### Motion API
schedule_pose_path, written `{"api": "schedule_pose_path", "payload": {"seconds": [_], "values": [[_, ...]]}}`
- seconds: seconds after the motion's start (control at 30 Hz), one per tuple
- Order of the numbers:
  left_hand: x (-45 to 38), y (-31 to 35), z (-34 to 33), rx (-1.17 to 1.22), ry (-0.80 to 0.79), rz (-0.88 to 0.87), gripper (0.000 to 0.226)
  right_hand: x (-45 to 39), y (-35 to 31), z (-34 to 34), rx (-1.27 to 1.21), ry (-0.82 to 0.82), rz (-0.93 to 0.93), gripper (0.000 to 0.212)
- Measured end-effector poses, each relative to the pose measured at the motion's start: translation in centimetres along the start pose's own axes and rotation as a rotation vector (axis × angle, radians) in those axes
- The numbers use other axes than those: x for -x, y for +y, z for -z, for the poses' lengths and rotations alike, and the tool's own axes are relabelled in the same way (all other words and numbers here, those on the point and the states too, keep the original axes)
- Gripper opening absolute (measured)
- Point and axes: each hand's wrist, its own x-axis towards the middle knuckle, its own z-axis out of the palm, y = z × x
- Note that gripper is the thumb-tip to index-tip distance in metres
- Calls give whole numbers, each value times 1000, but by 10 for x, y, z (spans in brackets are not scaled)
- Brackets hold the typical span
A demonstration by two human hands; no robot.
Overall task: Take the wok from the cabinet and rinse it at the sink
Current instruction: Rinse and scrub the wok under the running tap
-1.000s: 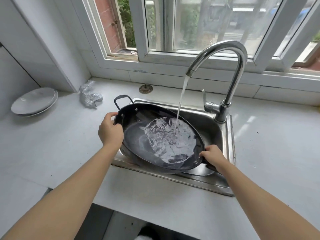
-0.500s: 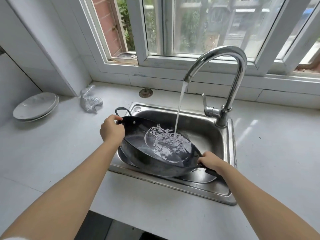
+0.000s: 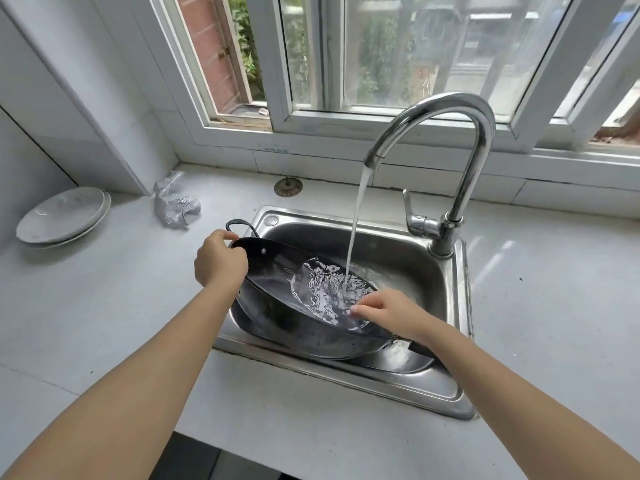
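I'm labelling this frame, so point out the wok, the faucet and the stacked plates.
wok point(image 3: 273, 282): head view, dark inner wall.
faucet point(image 3: 486, 133): head view, curved neck.
stacked plates point(image 3: 62, 216): head view, top plate's face.

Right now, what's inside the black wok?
The wok holds a rippling pool of water, fed by the tap's stream. The right hand dips in, hiding some bottom.

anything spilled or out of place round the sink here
Nothing spilled. The wok sits tilted in the sink, catching the tap's stream. Only oddity: a crumpled foil-like wad lying loose on the counter.
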Motion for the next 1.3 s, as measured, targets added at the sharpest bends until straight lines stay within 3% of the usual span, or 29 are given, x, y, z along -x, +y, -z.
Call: {"api": "schedule_pose_path", "payload": {"seconds": [0.17, 0.3, 0.73, 0.87, 1.1, 1.3], "values": [[-3, 9, -3, -39, -13, 2, 32, 13, -29, -8, -212, -55, 74, 59], [-3, 15, -8, -58, -31, -13, 32, 21, -33, -8, -365, -11, 123, 61], [-11, 45, -12, -81, -68, -92, 27, 25, -32, 15, -277, 204, 218, 58], [-20, 54, -12, -96, -190, -173, 22, 24, -27, 22, -357, 303, 201, 51], [-33, 50, -11, 171, -482, -320, 33, 16, -18, 35, -477, 484, 138, 44], [-37, 60, -12, 216, -635, -417, 34, 3, -13, 62, -547, 554, 60, 36]]}}
